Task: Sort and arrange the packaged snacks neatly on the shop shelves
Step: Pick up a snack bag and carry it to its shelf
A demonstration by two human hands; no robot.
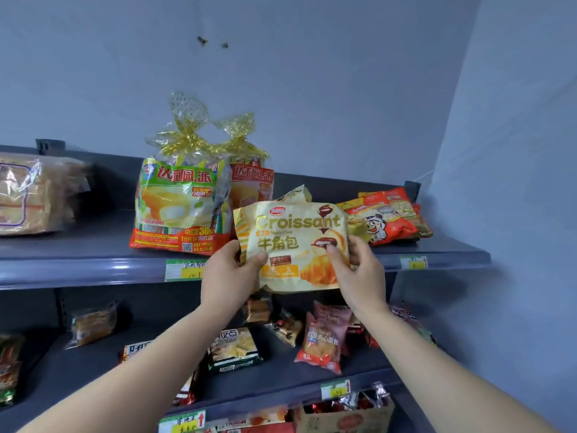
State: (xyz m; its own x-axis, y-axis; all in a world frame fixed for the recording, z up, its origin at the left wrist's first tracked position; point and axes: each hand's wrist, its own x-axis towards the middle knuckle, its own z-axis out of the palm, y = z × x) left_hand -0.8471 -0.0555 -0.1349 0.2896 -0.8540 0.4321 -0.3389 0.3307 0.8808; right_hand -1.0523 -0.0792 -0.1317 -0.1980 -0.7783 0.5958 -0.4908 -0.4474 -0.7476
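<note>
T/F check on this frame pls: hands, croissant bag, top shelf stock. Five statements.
1. Both the left hand and the right hand hold the croissant bag. True.
2. The croissant bag lies flat on a shelf. False: it is held up in front of the top shelf edge.
3. Two ribbon-tied pie bags stand on the top shelf, left of the croissant bag. True.
4. The orange-red packs at the top shelf's right end stand upright. False: they lie piled.
5. The top shelf's left end is bare. False: a clear-wrapped bread bag lies there.
</note>
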